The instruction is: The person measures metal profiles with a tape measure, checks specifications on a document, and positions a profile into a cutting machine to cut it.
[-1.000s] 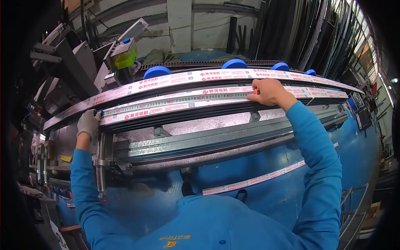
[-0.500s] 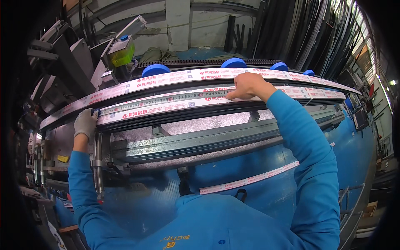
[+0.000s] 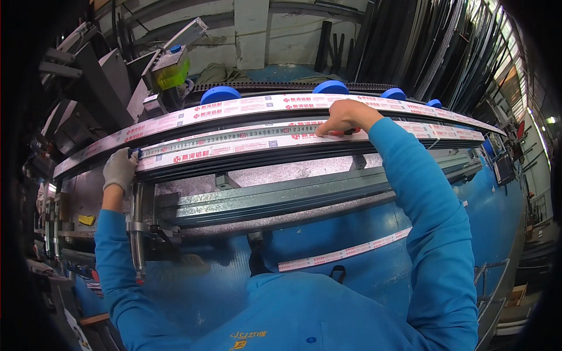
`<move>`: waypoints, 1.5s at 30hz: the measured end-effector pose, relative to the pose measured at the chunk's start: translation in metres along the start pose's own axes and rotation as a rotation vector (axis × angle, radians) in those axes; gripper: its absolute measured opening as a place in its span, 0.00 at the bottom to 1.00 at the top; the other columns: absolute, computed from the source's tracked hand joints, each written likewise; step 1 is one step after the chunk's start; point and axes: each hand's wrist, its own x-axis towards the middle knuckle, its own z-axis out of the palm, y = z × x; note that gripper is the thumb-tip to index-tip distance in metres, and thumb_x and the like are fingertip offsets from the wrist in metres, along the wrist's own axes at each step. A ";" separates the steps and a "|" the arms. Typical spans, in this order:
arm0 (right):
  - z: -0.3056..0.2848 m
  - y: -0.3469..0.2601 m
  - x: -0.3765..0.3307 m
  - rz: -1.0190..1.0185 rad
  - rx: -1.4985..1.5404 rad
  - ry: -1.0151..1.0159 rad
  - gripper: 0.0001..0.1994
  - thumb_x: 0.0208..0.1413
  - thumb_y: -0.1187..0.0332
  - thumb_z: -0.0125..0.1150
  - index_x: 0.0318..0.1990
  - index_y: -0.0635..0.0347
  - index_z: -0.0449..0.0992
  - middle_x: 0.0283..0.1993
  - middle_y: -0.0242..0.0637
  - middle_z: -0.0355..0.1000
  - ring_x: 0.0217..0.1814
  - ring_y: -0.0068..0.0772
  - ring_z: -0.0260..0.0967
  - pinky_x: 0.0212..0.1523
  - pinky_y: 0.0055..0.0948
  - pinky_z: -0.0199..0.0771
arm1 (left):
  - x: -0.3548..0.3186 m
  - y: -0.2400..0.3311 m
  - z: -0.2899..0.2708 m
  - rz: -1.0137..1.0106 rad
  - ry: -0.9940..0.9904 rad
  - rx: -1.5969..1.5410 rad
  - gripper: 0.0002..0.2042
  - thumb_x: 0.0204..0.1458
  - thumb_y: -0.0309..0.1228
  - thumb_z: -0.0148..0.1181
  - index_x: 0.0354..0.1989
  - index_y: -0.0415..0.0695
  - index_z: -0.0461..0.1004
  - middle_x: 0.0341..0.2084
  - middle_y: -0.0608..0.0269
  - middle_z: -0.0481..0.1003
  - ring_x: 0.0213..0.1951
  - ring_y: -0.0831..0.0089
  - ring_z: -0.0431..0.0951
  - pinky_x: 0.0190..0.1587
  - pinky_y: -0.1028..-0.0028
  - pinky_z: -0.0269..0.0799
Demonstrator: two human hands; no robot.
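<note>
The left hand [image 3: 120, 169], in a grey work glove, grips the left end of a long dark aluminium profile wrapped in white printed film [image 3: 252, 143], which lies lengthwise across a blue machine table [image 3: 363, 234]. The bare right hand [image 3: 345, 117] presses down on the profile's middle, fingers curled around a small red-tipped tool [image 3: 335, 133]. Blue round rollers [image 3: 220, 93] stand just behind.

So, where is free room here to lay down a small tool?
The grey metal bed below the wrapped profiles, right of the gloved left hand, lies bare. The profile tops are crowded: the right hand presses there.
</note>
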 end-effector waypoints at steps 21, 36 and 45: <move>-0.014 -0.012 0.010 0.058 0.096 -0.195 0.41 0.47 0.40 0.69 0.62 0.62 0.78 0.67 0.52 0.68 0.64 0.58 0.67 0.59 0.59 0.69 | 0.000 -0.001 0.003 -0.012 -0.017 0.031 0.17 0.65 0.43 0.54 0.46 0.43 0.81 0.41 0.50 0.85 0.44 0.48 0.84 0.47 0.54 0.78; -0.009 -0.015 0.018 0.029 -0.015 -0.232 0.36 0.48 0.41 0.72 0.55 0.64 0.83 0.59 0.53 0.76 0.59 0.54 0.72 0.55 0.53 0.72 | 0.008 -0.009 0.014 -0.033 -0.058 -0.046 0.20 0.66 0.46 0.54 0.49 0.41 0.82 0.42 0.44 0.84 0.44 0.45 0.83 0.46 0.54 0.77; -0.027 0.006 -0.037 -0.314 0.379 -0.085 0.15 0.60 0.58 0.61 0.39 0.62 0.84 0.37 0.39 0.80 0.35 0.40 0.73 0.39 0.40 0.78 | 0.010 -0.024 -0.023 -0.071 0.077 -0.261 0.22 0.65 0.46 0.58 0.47 0.35 0.82 0.37 0.46 0.83 0.34 0.55 0.81 0.41 0.61 0.76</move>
